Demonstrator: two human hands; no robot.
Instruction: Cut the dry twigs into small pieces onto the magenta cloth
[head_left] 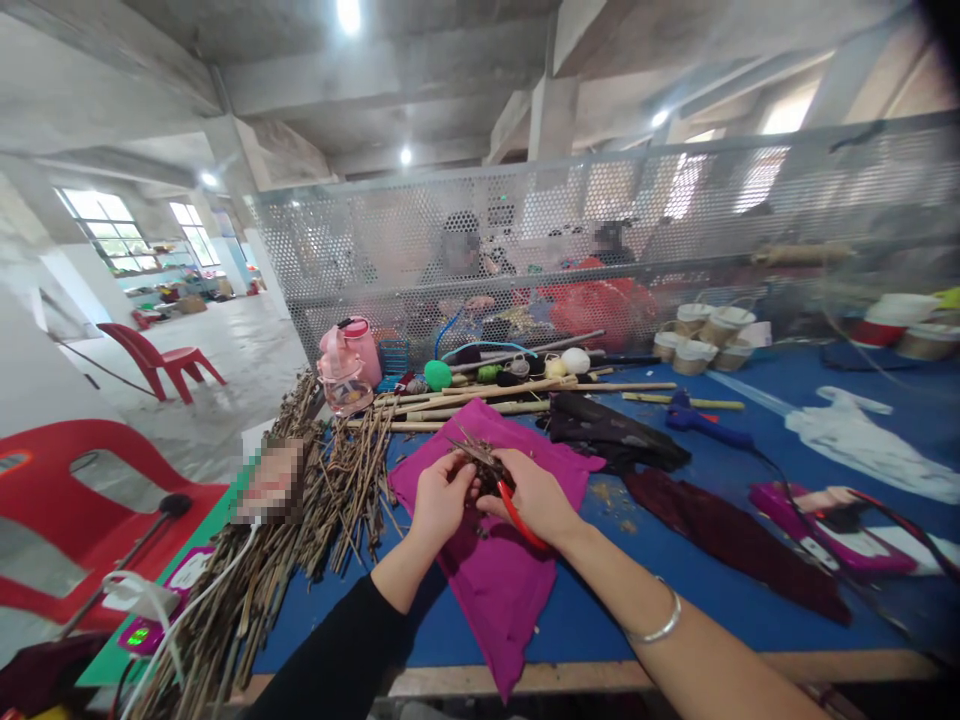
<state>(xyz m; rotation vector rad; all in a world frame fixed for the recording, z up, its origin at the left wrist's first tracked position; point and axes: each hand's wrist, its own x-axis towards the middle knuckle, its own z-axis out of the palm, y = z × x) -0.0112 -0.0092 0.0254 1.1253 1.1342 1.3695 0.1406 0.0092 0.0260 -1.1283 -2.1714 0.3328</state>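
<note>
Blue worktop (322,600), magenta cloth (499,610) spread centrally.
Our right hand (538,495) is closed on red-handled scissors (516,517); our left hand (437,502), fingers curled in, pinches a bunch of dried stems (489,473) over the cloth.

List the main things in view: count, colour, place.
table: one, blue, foreground
spread cloth: one, magenta, centre
plant bits: bunch, brown, centre
scissors: one pair, red-handled, centre
dried stems: many, brown, left
sticks: several, tan, back
containers: two, pink, back left
dark cloths: two, black/maroon, right
corded tool: one, blue, right
buckets: several, mostly beige, back right
plastic bag: one, white, right
chairs: two, red, left
perforated screen: one, grey, behind table
people: at least two, blurred, behind screen
left hand: one, black-sleeved, on plant bits
right hand: one, silver-bangled, on scissors
</note>
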